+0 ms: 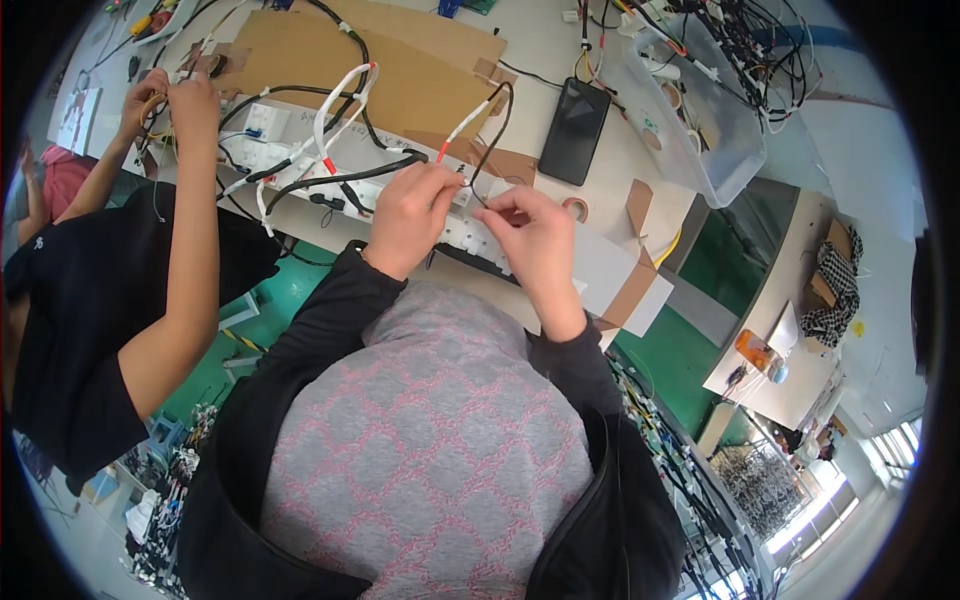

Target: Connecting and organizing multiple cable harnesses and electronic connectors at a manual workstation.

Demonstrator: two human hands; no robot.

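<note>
My left hand is closed, its thumb and forefinger pinched at a small white end piece beside the fixture strip. Close by, my right hand pinches a thin black cable, which loops up over the table and comes back down between my hands. A white sleeve with red bands covers part of that loop. Under both hands runs a long white fixture strip with small blocks along it. Thicker black cables with white and red wraps lie to the left of my left hand. My fingertips partly hide the end piece.
A black phone lies right of the cable loop. Beyond it stands a clear plastic bin with tangled cables. Brown cardboard covers the table's far side. At left, a co-worker's hands handle wires. A tape roll sits by my right hand.
</note>
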